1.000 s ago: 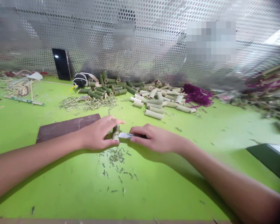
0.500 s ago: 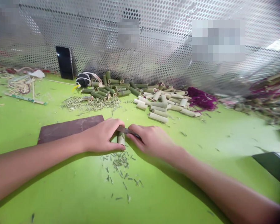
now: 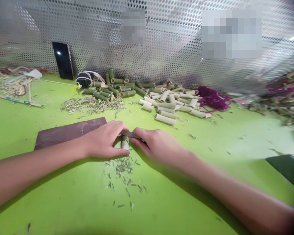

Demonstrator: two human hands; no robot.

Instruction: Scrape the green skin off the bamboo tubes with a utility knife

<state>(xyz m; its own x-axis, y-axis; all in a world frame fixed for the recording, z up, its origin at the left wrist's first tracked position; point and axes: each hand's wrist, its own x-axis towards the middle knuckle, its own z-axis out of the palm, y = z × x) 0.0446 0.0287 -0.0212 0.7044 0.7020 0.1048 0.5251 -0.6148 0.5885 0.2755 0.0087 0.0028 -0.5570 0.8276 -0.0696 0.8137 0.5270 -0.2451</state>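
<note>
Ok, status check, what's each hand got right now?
Left hand gripping a green bamboo tube. Right hand on a small knife, at the tube's top. Loose shavings below.

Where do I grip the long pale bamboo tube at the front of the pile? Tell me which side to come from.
Grip the long pale bamboo tube around its middle, coming from the front, the side nearest the camera. It lies on its side on the green table at the pile's front edge, so its near side looks free, while the other tubes crowd behind it.
</note>
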